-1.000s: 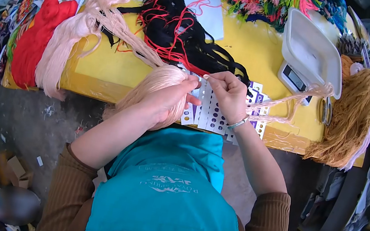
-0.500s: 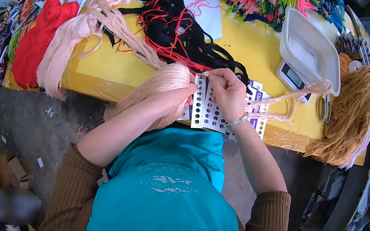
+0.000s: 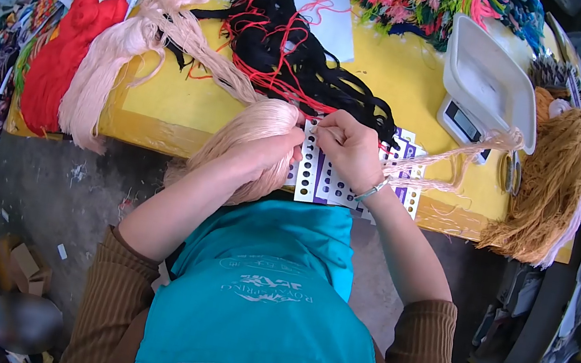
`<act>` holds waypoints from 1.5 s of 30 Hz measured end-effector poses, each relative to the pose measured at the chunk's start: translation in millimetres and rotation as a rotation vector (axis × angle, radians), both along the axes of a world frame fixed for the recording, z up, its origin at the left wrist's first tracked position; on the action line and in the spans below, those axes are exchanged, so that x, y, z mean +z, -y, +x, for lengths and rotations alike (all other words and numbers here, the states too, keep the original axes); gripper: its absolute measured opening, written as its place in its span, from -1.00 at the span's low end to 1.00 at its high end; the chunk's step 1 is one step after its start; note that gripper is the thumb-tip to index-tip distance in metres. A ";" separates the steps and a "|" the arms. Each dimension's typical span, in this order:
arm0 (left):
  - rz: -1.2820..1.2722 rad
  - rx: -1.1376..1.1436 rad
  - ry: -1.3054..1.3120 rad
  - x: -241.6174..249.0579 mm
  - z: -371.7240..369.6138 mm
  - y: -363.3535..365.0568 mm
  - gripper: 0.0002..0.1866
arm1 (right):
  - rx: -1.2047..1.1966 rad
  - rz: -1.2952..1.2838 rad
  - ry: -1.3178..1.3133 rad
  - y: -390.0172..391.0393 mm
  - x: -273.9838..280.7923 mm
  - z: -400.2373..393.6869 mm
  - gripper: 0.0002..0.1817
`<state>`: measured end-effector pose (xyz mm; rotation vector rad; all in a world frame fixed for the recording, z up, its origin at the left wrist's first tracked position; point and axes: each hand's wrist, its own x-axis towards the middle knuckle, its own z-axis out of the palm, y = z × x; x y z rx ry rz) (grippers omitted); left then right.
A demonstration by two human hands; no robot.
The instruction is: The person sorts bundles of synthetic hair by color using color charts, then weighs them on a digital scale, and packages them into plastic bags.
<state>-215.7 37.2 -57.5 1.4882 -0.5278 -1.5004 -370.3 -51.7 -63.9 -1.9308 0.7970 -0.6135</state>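
Observation:
My left hand (image 3: 273, 154) is closed round a thick skein of pale pink thread (image 3: 240, 138) at the table's front edge. Just to its right, my right hand (image 3: 349, 149) is closed in a pinch, its fingertips close to the skein; whatever they hold is too small to make out. White and purple cards with rows of punched holes (image 3: 307, 173) lie beneath the right hand. Pale pink strands (image 3: 434, 160) stretch from beside the right wrist toward the scale. Black thread (image 3: 275, 47) tangled with red strands (image 3: 294, 93) lies just beyond both hands.
On the yellow table (image 3: 165, 101), a scale with a white tray (image 3: 490, 84) stands right of the hands, scissors (image 3: 512, 174) beside it. Brown thread (image 3: 547, 180) hangs over the right edge. Red thread (image 3: 66, 64) and pale pink thread (image 3: 103, 78) drape at left.
My right hand has shifted slightly left and turned, its fingers curling further in. My left hand still grips the skein, almost unmoved.

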 end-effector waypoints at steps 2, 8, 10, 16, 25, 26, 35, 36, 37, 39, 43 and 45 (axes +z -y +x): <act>0.018 -0.030 0.006 1.0 1.8 1.6 -0.63 | -0.008 -0.031 0.025 0.1 -0.9 -0.5 -0.92; -0.003 -0.030 -0.038 1.6 5.8 1.2 -0.68 | -0.018 -0.083 0.040 -2.1 -3.3 -0.3 -0.92; 0.047 -0.116 -0.066 -4.2 11.3 3.7 -0.74 | -0.018 -0.076 0.065 -2.1 -5.3 -0.7 -0.92; 0.119 -0.208 -0.096 -5.5 14.9 8.3 -0.77 | 0.000 0.014 0.099 1.2 -7.0 -3.8 -0.89; -0.009 -0.290 0.108 -26.5 17.6 3.1 -0.80 | 0.034 0.060 0.016 5.1 -4.9 0.1 -0.83; -0.015 -0.345 0.407 -26.3 20.7 4.6 -0.80 | 0.054 0.048 -0.001 5.9 -3.8 2.0 -0.81; 0.095 -0.256 0.573 -11.4 55.9 -17.2 -0.63 | 0.110 0.001 -0.244 9.4 8.0 5.9 -0.76; 0.083 -0.216 0.422 -13.0 55.4 -16.9 -0.61 | 0.108 0.006 -0.242 9.3 8.1 5.8 -0.76; 0.070 -0.175 0.272 -9.8 53.9 -16.4 -0.59 | 0.106 0.006 -0.241 9.0 8.1 6.0 -0.76; 0.046 -0.127 0.193 -3.9 51.5 -17.7 -0.61 | 0.106 0.014 -0.243 8.7 8.3 6.1 -0.76; -0.034 -0.036 0.069 -4.2 48.2 -17.9 -0.68 | 0.100 0.014 -0.250 8.6 8.4 7.0 -0.75; -0.022 -0.039 0.064 -2.7 43.2 -16.8 -0.70 | 0.095 0.025 -0.261 8.3 8.6 7.2 -0.74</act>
